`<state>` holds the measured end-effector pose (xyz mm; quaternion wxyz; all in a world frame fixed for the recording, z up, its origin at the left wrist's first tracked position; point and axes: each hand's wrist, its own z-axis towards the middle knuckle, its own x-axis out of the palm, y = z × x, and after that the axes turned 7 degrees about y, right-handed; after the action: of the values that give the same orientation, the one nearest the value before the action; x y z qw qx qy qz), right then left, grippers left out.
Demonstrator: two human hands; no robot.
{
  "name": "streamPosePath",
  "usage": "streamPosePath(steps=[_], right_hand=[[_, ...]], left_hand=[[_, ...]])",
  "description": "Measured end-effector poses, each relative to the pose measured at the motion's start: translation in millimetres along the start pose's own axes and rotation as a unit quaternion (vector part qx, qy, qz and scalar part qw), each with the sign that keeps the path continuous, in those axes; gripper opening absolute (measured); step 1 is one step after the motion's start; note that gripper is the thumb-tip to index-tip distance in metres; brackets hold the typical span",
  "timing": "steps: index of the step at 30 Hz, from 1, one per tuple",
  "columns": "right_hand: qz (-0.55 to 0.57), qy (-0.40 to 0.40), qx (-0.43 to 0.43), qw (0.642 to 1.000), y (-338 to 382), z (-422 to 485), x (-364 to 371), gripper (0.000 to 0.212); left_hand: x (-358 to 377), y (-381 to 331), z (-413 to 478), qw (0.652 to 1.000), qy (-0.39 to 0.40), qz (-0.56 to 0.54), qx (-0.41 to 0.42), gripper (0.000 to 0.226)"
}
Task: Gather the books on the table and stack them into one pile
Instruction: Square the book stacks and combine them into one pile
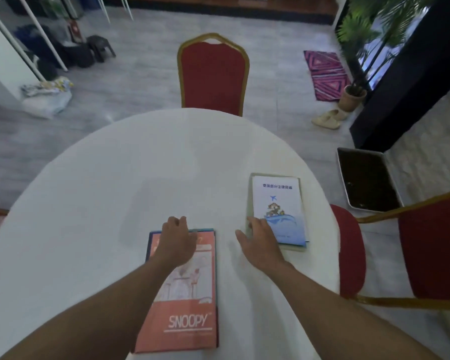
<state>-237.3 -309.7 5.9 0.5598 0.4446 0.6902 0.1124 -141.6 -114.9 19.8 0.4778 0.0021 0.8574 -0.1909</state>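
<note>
Head view: left hand (178,239) flat on pink book (182,302), right hand (260,240) open on blue book (278,206); dragging could rumple the bench (115,178) cloth.

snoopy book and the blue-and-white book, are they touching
Apart. The head view shows bare tablecloth between the Snoopy book and the blue-and-white book.

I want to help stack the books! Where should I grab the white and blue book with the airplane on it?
Take the white and blue paperback with the airplane by its long left edge, coming in from the left, where the right hand already rests. It lies flat on another book on the white round table, so probably slip your fingers under that edge, thumb on the cover.
</note>
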Motion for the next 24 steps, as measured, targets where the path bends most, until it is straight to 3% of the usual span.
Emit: streamPosePath(steps=[7,10,13,17,21,24], right_hand=[[0.013,0.099,0.059,0.993,17.2,-36.9,74.1,0.073],[0.005,0.089,0.087,0.992,21.2,-44.8,95.6,0.059],[0.035,0.076,0.116,0.99,25.9,-43.1,105.7,0.062],[0.099,0.077,0.162,0.979,31.3,-35.0,110.9,0.043],[0.136,0.071,0.184,0.971,40.9,-35.4,109.5,0.04],[0.213,0.096,0.188,0.954,47.6,-39.5,101.1,0.049]], left_hand=[[27.8,74.7,-50.8,0.993,-0.005,-0.031,-0.117,0.061],[40.6,89.0,-61.8,0.988,0.005,-0.051,-0.147,0.061],[44.5,94.6,-58.9,0.98,0.009,-0.1,-0.169,0.063],[38.4,104.2,-45.0,0.927,0.04,-0.283,-0.244,0.058],[26.2,102.1,-47.8,0.86,0.079,-0.455,-0.219,0.04],[12.4,91.3,-59.8,0.844,0.071,-0.502,-0.174,0.027]])
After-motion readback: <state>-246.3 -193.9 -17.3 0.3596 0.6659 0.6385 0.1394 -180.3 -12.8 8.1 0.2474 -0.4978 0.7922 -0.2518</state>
